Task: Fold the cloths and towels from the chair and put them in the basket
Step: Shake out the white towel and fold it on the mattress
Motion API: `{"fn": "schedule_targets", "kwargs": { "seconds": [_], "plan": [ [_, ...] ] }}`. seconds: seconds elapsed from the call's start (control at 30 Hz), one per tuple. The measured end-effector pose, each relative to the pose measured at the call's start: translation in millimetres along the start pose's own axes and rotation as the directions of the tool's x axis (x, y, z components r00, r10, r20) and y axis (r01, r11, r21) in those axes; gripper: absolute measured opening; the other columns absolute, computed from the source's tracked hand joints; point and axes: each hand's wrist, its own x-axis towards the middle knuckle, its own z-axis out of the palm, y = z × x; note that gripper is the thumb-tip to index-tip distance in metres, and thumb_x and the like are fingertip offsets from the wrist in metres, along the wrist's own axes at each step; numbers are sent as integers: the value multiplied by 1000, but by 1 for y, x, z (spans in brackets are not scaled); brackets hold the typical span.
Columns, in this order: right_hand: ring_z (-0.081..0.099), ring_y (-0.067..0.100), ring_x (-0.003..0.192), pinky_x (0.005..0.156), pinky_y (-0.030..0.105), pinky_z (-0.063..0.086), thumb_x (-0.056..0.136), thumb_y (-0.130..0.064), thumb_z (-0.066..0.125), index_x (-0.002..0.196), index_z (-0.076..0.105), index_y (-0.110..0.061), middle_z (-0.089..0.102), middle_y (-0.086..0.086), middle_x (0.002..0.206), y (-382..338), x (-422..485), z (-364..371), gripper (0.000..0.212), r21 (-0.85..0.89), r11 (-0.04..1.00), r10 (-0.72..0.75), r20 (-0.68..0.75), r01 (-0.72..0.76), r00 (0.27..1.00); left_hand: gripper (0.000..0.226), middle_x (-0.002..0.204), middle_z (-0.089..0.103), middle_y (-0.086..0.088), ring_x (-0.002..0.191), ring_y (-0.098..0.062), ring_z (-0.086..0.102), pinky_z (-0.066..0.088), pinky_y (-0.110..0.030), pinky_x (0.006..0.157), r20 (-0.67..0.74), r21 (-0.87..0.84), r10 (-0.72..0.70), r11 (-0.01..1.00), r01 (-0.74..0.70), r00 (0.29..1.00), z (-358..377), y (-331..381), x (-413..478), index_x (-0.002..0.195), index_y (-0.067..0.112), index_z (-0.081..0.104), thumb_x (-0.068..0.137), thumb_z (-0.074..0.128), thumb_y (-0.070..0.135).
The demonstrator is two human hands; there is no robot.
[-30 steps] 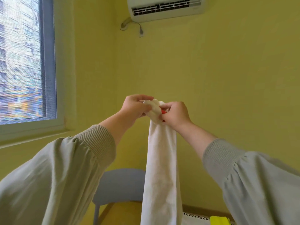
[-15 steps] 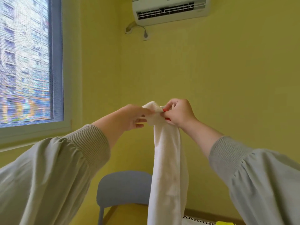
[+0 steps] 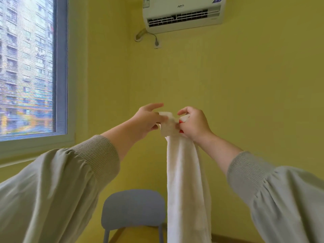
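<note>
Wall (image 3: 245, 85): plain yellow, it stood behind both grips and filled most of the view.
Window (image 3: 26, 67): it sat far to the left of the left grip, with a pale frame and tall apartment blocks outside the pane.
Left sleeve (image 3: 52, 190): grey-green cloth with a ribbed cuff, pushed back from the wrist, running down and left from the left grip.
Right sleeve (image 3: 280, 199): the same cloth and cuff, running down and right from the right grip.
Towel (image 3: 185, 181): white, held up in the air by its top end between the two grips. It hung straight down below them as a long narrow band and ran out of view at the bottom edge.
Air conditioner (image 3: 182, 13): a white unit on the wall, well above both grips.
Chair (image 3: 133, 207): its blue-grey backrest stood below the left grip, just left of the hanging towel, and nothing lay on the part that showed.
Left grip (image 3: 147, 120): it pinched a top corner of the towel, with the forefinger stretched out above the cloth and the lower fingers curled beneath.
Right grip (image 3: 194, 125): its fingers were curled round the bunched top of the towel, close beside the left grip, and red nails showed against the white.
Plug (image 3: 156, 43): it hung on a short cord under the air conditioner, high above the grips.
</note>
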Motion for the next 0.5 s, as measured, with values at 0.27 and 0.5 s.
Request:
{"fn": "schedule_targets", "kwargs": {
  "seconds": [0.27,0.5],
  "plan": [
    [57,10,67,55,18,38,78,-6,69,95,65,-19,62,-4,71,0,2,-24,22,-199,976,-87,18,88,996,38,79,48,-2,57,-14,45,36,-17,40,-109,464,194,877,-123,975,-9,12,11,111,22,61,93,36,-1],
    [59,27,103,75,26,37,84,-20,68,109,65,-10,68,8,106,23,0,-37,27,-637,739,-154,158,220,975,44,108,56,-2,94,-18,54,46,-25,77,218,902,125,354,-249,968,-15,10,4,125,28,58,83,71,28]
  ]
}}
